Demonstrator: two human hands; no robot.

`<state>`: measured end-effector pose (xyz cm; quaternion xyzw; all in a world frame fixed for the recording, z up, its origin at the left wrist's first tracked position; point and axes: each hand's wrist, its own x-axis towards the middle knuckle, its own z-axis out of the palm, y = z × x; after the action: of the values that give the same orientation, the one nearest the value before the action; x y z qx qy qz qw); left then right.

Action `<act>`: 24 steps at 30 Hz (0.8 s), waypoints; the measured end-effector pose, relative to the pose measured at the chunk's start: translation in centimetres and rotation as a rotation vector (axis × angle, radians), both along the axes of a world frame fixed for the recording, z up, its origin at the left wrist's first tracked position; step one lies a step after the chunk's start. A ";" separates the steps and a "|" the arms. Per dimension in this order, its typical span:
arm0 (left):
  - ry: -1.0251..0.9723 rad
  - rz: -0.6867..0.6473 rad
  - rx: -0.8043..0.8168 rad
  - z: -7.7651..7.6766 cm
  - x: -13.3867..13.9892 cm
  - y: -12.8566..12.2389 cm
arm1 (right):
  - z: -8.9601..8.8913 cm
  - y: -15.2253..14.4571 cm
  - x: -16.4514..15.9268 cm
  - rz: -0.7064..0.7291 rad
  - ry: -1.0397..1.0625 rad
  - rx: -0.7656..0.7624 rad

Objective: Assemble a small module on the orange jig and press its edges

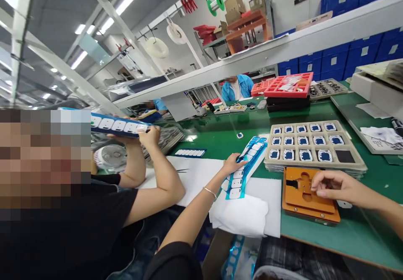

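Note:
My left hand (233,164) grips a blue strip bearing a row of white, rounded-square adhesive pieces (236,183). It lies slantwise above white paper (270,192), with more blue and white strips beneath. My right hand (336,186) is at the right side of an orange fixture (310,206) with a rounded recess and a black connector on top. Its fingers are curled towards the thumb; anything between them is hidden. A small white piece (344,204) shows beneath that hand. Behind the fixture, a beige tray (349,139) carries rows of white-framed, dark blue square parts (318,140).
At left, a co-worker's hands (150,136) hold up another blue strip (118,125). Tweezers (182,171) and a strip (190,153) lie nearby. One loose part (240,135) sits on the green bench (217,143). Red trays (288,87) stand behind, under a white rail (201,76).

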<state>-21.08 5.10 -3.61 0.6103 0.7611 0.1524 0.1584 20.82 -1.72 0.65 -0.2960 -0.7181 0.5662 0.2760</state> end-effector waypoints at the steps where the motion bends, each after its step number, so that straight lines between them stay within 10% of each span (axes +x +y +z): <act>1: -0.023 0.003 0.030 0.3 0.2 0.0 | 0.0 0.0 0.0 -0.001 0.002 -0.010; 13: -0.288 -0.223 0.426 7.3 5.5 -4.6 | 0.1 -0.3 -0.4 -0.046 0.103 0.146; 24: -0.466 -0.864 0.667 15.7 15.3 -8.3 | 8.0 -1.7 -2.9 -0.448 -0.100 1.283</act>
<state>-5.76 -3.25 12.11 0.8321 0.3000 0.4349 0.1686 17.94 -3.37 8.70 -0.2412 -0.8449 -0.0570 0.4740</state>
